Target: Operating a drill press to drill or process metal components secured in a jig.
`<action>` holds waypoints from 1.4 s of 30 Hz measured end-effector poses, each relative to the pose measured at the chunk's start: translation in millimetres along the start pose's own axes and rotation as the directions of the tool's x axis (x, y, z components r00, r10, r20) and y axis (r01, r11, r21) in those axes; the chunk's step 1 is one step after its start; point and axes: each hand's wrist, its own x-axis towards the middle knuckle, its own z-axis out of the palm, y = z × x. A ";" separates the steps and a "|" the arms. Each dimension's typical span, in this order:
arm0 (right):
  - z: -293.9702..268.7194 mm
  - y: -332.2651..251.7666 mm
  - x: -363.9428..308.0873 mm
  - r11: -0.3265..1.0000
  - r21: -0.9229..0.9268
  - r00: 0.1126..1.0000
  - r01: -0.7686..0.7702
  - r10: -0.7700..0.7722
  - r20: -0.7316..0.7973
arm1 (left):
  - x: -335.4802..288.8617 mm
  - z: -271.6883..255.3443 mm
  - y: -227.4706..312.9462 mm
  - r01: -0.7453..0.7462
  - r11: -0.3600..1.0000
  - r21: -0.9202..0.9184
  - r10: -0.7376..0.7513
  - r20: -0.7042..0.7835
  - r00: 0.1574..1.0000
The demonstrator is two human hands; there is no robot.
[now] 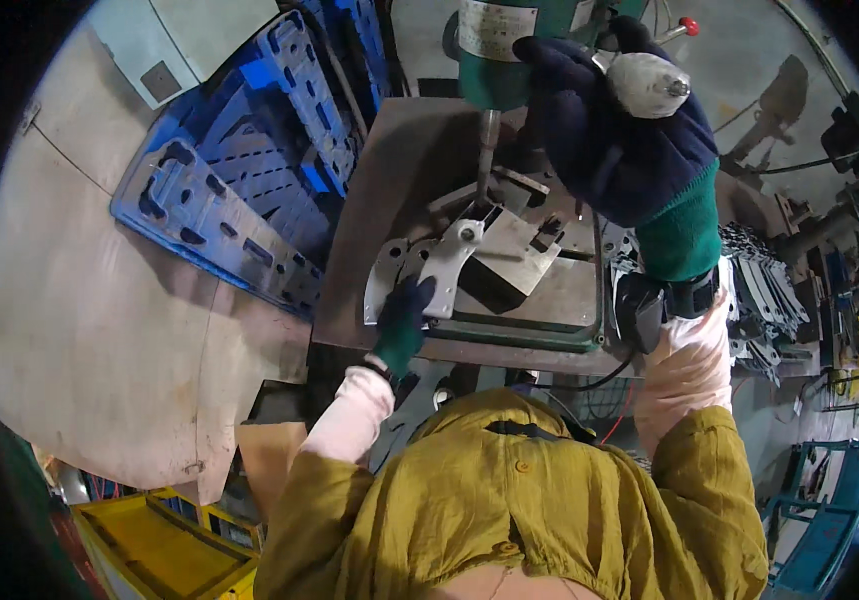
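My left hand (405, 318), in a dark glove with a green cuff, is closed on the lower end of a curved grey metal plate (445, 270). The plate's upper end, with a round boss, lies at a steel block fixture (517, 250) under the drill spindle (488, 140). Beside it, another curved plate (384, 272) with holes rests to the left. Up at the right of the green drill press (494, 50), my right hand (614, 135), gloved too, is wrapped around a feed lever with a pale, wrapped knob (647, 86). Its fingers are partly hidden behind the knob.
The fixture stands on a green-edged machine table (539, 333). Several curved metal plates (764, 290) are piled to the right. Blue plastic pallets (239, 215) lean at the left by a large beige panel (99, 300). A red-tipped lever (687, 27) sticks out at the top.
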 end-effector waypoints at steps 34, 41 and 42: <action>-175.1 71.6 -283.5 0.067 -0.300 0.084 -0.951 -0.883 -0.462 | 60.3 -155.5 -257.2 -0.134 0.276 0.952 0.284 0.052 0.957; -217.2 50.7 -457.9 0.281 0.102 -0.296 -0.954 -0.843 -0.448 | 67.1 -126.6 -175.0 -0.193 0.938 0.287 0.265 -0.238 0.935; -220.3 45.8 -464.3 0.297 0.105 -0.304 -0.949 -0.771 -0.559 | 65.3 -132.9 -172.1 -0.192 0.946 0.263 0.275 -0.329 0.904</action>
